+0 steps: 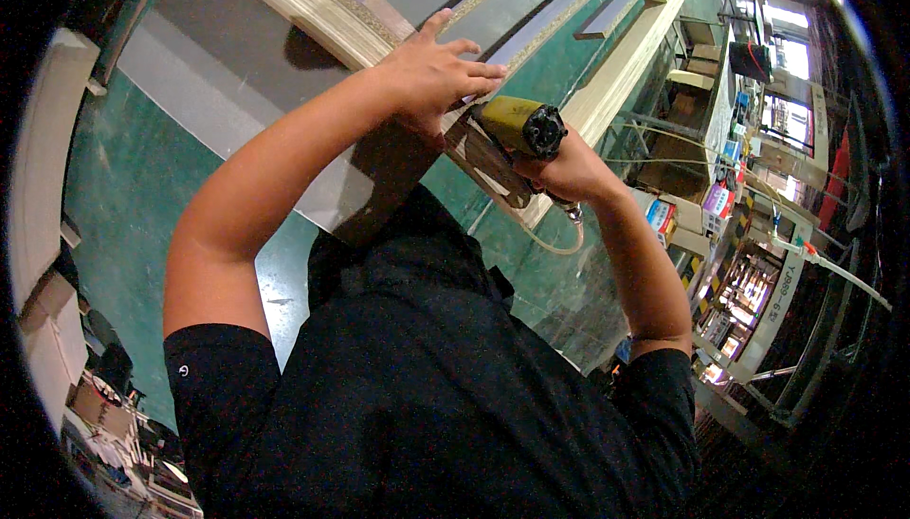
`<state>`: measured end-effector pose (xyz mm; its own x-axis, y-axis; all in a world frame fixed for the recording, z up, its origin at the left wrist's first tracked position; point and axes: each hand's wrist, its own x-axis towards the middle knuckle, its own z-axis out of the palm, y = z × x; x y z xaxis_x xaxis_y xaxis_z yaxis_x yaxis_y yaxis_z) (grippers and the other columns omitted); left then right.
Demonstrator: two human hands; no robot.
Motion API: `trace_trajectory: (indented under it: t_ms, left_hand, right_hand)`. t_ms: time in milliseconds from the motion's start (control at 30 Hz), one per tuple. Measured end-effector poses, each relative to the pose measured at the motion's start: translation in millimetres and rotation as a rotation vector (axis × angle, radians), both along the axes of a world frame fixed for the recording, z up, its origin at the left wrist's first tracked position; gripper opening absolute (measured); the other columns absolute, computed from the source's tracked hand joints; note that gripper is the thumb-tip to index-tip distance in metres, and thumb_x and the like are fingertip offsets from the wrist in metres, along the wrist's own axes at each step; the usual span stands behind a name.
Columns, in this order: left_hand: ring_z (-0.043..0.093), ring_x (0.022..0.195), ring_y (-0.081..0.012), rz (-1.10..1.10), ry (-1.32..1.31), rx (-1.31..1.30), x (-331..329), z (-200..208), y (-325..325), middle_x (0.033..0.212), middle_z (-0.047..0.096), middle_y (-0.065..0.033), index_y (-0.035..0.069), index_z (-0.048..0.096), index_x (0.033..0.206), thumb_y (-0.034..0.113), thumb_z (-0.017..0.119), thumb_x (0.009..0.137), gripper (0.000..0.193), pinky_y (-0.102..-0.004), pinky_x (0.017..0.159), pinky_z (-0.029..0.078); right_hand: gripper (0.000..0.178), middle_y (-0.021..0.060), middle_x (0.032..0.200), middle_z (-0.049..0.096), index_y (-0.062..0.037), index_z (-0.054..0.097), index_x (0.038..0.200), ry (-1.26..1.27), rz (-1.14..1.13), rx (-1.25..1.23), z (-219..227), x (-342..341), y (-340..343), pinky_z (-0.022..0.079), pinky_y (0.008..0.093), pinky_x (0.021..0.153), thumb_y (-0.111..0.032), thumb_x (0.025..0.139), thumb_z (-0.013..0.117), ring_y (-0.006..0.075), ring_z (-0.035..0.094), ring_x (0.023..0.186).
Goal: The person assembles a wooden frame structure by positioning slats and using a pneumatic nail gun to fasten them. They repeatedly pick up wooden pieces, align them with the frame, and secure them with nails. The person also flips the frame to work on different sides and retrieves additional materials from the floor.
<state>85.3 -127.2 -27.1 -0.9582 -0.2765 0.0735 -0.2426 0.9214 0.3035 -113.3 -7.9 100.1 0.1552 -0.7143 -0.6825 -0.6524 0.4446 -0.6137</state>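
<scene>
My right hand (pixel 576 166) is closed round the grip of a yellow and black air nail gun (pixel 517 125). The gun's nose end is against or close to the end of a wooden frame; the exact contact is hidden. My left hand (pixel 428 75) lies with fingers spread on the frame's layered wooden edge rail (pixel 308 9), just left of the gun. Purple-sided particleboard strips (pixel 559 18) run away from that rail. A pale hose (pixel 557 247) curves below the gun's handle.
A grey panel (pixel 213 78) lies at the left of the frame. One long pale timber (pixel 633 69) stretches away at the right. Beyond it stand a bench with boxes (pixel 718 199) and metal racking (pixel 801 268). Boards (pixel 52 168) are at the far left, above a green floor (pixel 118 244).
</scene>
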Motion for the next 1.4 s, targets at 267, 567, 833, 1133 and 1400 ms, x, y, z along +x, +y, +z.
trace_trajectory:
  t_ms: [267,567,833,1133,1400]
  left_hand:
    - [0.044,0.143,-0.0285,0.001,-0.011,0.022,2,4,0,0.159,0.044,0.0085,0.027,0.046,0.152,0.062,0.090,0.051,0.115,-0.0715,0.118,0.014]
    - [0.033,0.150,-0.0285,-0.021,-0.044,0.019,0,6,-1,0.164,0.034,0.0043,0.023,0.043,0.154,0.064,0.090,0.050,0.122,-0.0714,0.119,0.013]
    - [0.023,0.154,-0.0339,-0.023,-0.151,-0.017,45,11,-45,0.171,0.016,-0.0077,0.008,0.030,0.158,0.052,0.096,0.039,0.143,-0.0642,0.119,0.024]
    - [0.029,0.151,-0.0345,-0.131,-0.046,0.127,56,3,-77,0.169,0.019,-0.0110,0.008,0.020,0.161,0.026,0.099,0.046,0.141,-0.0408,0.120,0.035]
    - [0.052,0.136,-0.0302,-0.164,0.019,0.141,58,-6,-87,0.164,0.033,-0.0065,0.006,0.045,0.149,0.038,0.092,0.055,0.110,-0.0410,0.107,0.049]
  right_hand:
    - [0.044,0.0087,0.117,0.072,-0.0067,0.066,0.126,-0.018,0.031,-0.128,0,4,2,0.051,0.0335,0.095,-0.018,0.085,0.079,0.0165,0.065,0.104]
    - [0.051,0.0095,0.112,0.068,-0.0012,0.058,0.132,0.052,0.008,0.064,7,2,11,0.050,0.0340,0.095,-0.005,0.082,0.066,0.0202,0.061,0.102]
    - [0.055,0.0106,0.116,0.068,-0.0009,0.058,0.131,0.054,-0.011,0.031,2,-3,35,0.048,0.0332,0.098,-0.001,0.078,0.069,0.0200,0.061,0.105]
    - [0.055,0.0121,0.115,0.069,0.0001,0.060,0.131,-0.051,-0.006,-0.045,14,25,-11,0.048,0.0335,0.099,0.000,0.076,0.067,0.0208,0.061,0.106]
    - [0.051,0.0129,0.113,0.070,0.0023,0.061,0.127,0.000,0.016,-0.083,12,57,-51,0.049,0.0329,0.096,-0.001,0.077,0.067,0.0201,0.063,0.102]
